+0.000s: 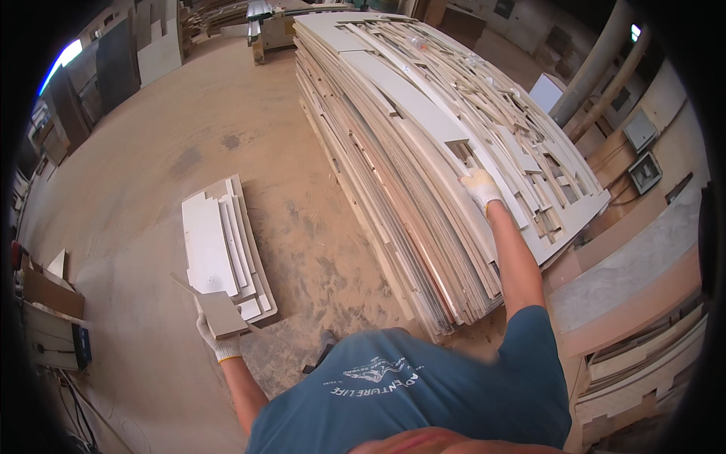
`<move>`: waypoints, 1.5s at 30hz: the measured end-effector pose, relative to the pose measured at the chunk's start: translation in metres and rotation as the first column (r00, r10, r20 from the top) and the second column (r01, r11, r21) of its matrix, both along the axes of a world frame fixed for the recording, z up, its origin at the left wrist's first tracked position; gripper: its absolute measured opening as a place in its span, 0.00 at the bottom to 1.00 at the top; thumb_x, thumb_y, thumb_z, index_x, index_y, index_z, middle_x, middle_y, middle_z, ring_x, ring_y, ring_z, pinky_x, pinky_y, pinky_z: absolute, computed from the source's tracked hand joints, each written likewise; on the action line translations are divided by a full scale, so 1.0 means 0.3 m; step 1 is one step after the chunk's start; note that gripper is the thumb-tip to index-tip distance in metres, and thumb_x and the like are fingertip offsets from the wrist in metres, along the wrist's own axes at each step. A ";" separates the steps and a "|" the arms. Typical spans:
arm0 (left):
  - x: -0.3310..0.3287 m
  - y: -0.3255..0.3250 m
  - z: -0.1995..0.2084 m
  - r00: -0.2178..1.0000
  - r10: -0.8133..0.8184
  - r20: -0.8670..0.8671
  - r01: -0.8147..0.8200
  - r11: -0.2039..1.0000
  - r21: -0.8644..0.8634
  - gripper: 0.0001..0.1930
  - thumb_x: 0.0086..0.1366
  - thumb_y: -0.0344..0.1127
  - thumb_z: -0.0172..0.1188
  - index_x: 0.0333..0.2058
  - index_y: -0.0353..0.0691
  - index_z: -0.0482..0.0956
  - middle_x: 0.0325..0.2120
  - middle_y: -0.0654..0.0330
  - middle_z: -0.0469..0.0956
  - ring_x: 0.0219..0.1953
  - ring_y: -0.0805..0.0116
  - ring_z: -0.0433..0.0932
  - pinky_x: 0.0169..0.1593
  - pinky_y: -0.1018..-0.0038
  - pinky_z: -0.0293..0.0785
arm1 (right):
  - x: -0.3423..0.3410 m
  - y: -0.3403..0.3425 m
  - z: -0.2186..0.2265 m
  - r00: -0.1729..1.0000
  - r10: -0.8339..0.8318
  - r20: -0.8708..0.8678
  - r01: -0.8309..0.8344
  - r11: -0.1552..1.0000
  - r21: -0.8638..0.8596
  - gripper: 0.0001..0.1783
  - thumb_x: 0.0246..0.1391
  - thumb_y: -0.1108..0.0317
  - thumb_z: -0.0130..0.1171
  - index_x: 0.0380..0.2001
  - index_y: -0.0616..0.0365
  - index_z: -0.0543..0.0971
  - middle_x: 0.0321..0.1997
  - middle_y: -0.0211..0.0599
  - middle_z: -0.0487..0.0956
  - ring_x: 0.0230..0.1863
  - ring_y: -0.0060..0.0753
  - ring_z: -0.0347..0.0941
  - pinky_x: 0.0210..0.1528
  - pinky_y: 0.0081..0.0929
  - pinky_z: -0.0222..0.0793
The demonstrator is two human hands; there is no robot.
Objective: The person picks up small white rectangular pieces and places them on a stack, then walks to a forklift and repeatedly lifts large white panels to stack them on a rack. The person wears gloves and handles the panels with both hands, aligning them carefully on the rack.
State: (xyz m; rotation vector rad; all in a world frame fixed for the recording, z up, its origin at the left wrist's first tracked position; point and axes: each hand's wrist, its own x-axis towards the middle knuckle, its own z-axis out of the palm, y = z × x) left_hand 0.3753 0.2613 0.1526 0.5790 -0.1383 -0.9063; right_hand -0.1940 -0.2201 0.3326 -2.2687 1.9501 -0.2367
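My left hand (218,340), in a white knitted glove, is closed around the edge of a board offcut (224,313), which is tilted above the floor. Just beyond it lies a low pile of white-faced boards (203,236) with stepped edges. Reaching out to the right, my right hand (481,188), gloved the same way, is over the top of a tall stack of wood panels (404,178). Its fingers close on a small board piece (457,148) that sticks up with a dark edge. The fingertips are partly hidden.
Narrow wood strips and offcuts (484,98) cover the stack's top. A machine with a pale table (268,30) stands at the far end. Dark panels (117,64) lean at the far left. Cables (72,401) hang at the near left; cut boards (643,378) lie at the near right.
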 end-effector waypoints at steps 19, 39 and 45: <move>-0.595 -0.942 0.362 0.545 -0.835 0.073 0.837 0.538 -0.099 0.40 0.64 0.52 0.62 0.68 0.33 0.66 0.68 0.41 0.66 0.70 0.31 0.61 0.71 0.38 0.60 | 0.004 0.553 -0.186 0.977 -0.212 -0.013 0.196 0.923 -0.330 0.33 0.55 0.55 0.69 0.61 0.54 0.73 0.65 0.44 0.71 0.66 0.47 0.68 0.68 0.48 0.65; -1.629 -1.202 0.580 0.626 -0.753 0.204 0.709 0.658 0.254 0.09 0.79 0.35 0.50 0.45 0.36 0.74 0.38 0.52 0.81 0.41 0.58 0.83 0.41 0.62 0.84 | -0.615 0.456 0.073 0.350 0.117 0.929 -0.105 0.991 -0.085 0.35 0.57 0.71 0.68 0.68 0.60 0.70 0.64 0.36 0.77 0.64 0.38 0.72 0.66 0.33 0.69; -1.550 -1.427 0.572 0.781 -0.602 0.168 0.477 0.748 0.461 0.08 0.71 0.37 0.65 0.40 0.38 0.86 0.30 0.66 0.74 0.35 0.68 0.74 0.40 0.67 0.73 | -0.682 0.444 0.116 0.985 0.143 -0.099 -0.122 0.973 0.197 0.26 0.61 0.51 0.65 0.56 0.54 0.81 0.60 0.47 0.79 0.61 0.49 0.77 0.64 0.44 0.73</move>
